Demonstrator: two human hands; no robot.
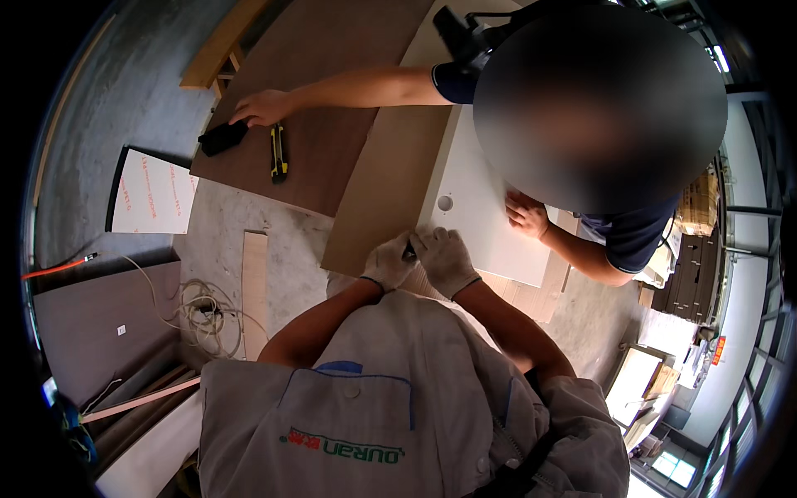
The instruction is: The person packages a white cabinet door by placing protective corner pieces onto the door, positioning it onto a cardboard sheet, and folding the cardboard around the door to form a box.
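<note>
My left hand point(390, 261), in a pale work glove, is closed around a small dark thing point(409, 251), mostly hidden by the fingers. Close against it is my right hand point(448, 262), also gloved, its fingers bent together at the same spot; what they pinch cannot be made out. Both hands are at the near edge of a white panel point(486, 224) with a round hole point(445, 202). This panel lies on a larger light-brown board point(365, 212).
Opposite, a co-worker rests one hand point(526, 214) on the white panel. Their other hand point(264, 108) reaches a black object point(222, 139) on a brown board point(324, 133), beside a yellow-and-black utility knife point(278, 153). A coiled cable point(203, 311) lies on the floor at left.
</note>
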